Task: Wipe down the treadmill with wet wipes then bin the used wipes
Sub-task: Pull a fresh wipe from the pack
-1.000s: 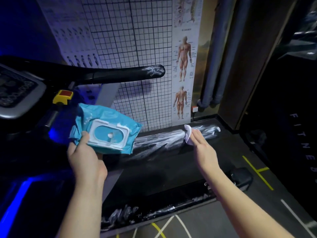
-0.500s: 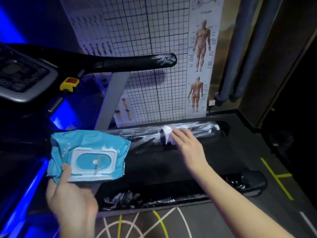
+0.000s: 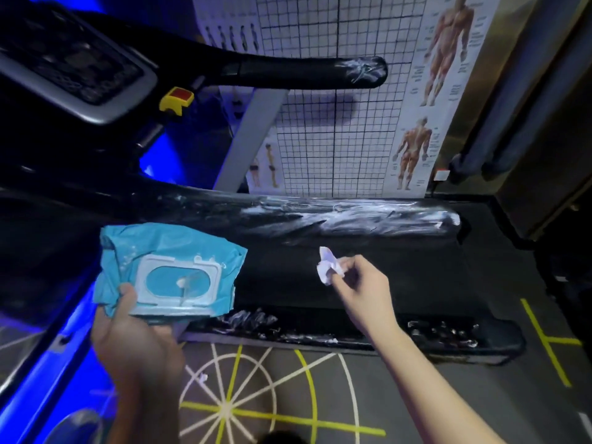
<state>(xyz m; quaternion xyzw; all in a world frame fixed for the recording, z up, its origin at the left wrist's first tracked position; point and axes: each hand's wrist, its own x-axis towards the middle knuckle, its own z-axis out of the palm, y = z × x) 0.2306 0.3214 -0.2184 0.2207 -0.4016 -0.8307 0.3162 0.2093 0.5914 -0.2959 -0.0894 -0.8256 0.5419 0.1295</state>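
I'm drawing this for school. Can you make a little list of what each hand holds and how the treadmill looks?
left hand: holds the blue wipes pack
right hand: pinches a crumpled white wipe over the belt
far side rail: streaked with white smears
handrail: white smears at its tip
floor: yellow and white lines

Fig. Person's body, head cam.
(a) L hand (image 3: 134,344): bare, wrist bare too.
(b) L forearm (image 3: 144,408): bare as far as bottom edge of frame; dimly lit, in shade.
(c) R hand (image 3: 365,290): bare.
(d) R forearm (image 3: 448,389): bare to frame edge, slim, more brightly lit than L.
(e) Bottom edge, centre: dark rounded shape (image 3: 278,439); may belong to person, too little shown to tell.
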